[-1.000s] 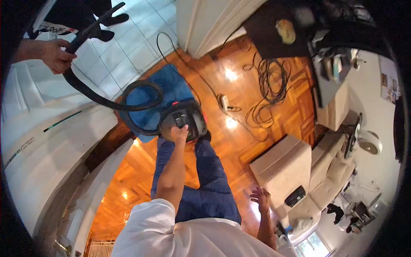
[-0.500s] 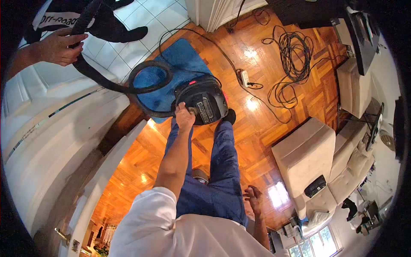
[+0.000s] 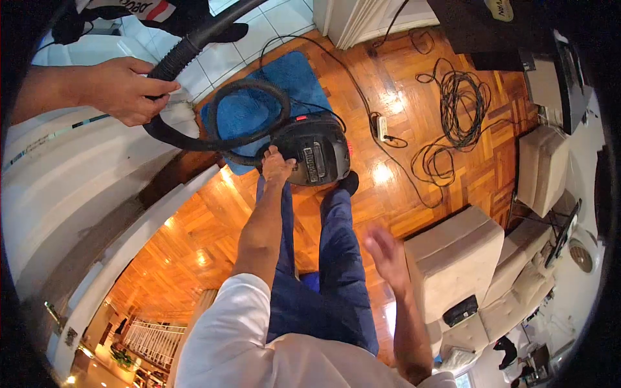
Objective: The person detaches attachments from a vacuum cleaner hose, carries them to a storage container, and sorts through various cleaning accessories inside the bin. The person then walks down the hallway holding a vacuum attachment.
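Observation:
My left hand [image 3: 277, 166] is closed over the near left edge of a black vacuum cleaner [image 3: 314, 155], close to where its hose joins. The vacuum stands on the floor in front of my feet, partly on a blue mat [image 3: 299, 70]. Its black hose [image 3: 275, 97] loops over the mat and rises to the left, where another person's hand [image 3: 132, 90] holds it. Slightly smeared by motion, my right hand [image 3: 387, 257] hangs in the air beside my leg, fingers stretched out and holding nothing.
A coiled black cable [image 3: 462, 107] lies on the parquet near a white power strip [image 3: 381, 128]. Beige sofa pieces [image 3: 453, 252] stand at the right. On the left is a white door [image 3: 139, 229], and white tiles [image 3: 284, 19] begin beyond the mat.
My right hand has risen and moved forward from beside my hip. The other person's hand and the hose have come closer and to the right. My left hand stays on the vacuum.

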A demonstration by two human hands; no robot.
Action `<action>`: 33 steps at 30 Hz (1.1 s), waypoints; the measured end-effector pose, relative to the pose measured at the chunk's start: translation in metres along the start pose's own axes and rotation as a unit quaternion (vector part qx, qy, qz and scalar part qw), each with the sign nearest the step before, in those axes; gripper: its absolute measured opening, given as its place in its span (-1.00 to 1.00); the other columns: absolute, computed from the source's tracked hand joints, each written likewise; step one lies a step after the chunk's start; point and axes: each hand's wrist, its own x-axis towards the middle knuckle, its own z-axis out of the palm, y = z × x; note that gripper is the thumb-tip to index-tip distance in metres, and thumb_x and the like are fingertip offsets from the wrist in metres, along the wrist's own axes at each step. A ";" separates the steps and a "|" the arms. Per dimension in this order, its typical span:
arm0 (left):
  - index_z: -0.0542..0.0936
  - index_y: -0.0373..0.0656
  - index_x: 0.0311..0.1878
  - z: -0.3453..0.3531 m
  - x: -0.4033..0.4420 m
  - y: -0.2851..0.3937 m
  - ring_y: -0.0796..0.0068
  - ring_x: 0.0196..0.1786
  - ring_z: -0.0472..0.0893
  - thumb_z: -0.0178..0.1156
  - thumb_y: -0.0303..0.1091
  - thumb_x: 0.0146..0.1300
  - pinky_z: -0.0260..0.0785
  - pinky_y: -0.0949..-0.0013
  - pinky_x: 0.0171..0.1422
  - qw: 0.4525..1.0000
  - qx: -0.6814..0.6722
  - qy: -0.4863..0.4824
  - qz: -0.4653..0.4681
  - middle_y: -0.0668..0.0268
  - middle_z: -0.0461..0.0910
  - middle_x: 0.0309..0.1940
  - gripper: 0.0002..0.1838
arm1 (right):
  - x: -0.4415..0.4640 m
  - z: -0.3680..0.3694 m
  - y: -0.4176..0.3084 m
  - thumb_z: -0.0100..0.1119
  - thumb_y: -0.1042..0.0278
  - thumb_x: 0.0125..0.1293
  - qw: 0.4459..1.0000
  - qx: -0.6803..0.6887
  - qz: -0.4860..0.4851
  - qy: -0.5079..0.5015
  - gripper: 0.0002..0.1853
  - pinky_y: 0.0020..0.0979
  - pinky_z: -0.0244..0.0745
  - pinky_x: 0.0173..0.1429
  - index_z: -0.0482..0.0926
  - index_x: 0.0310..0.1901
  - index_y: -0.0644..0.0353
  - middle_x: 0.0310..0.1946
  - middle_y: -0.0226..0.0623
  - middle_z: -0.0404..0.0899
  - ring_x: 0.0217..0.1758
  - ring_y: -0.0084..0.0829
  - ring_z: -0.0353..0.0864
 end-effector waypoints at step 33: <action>0.32 -0.18 0.22 -0.005 -0.006 -0.004 0.23 0.29 0.40 0.38 -0.16 0.08 0.35 0.20 0.31 0.997 0.004 -0.067 0.029 0.13 0.39 0.17 -0.32 | 0.217 0.182 -0.231 0.31 0.01 0.33 0.935 0.194 -0.251 -0.159 -0.26 -0.32 0.60 0.03 0.30 0.35 0.38 0.12 -0.12 0.55 0.03 -0.40 0.62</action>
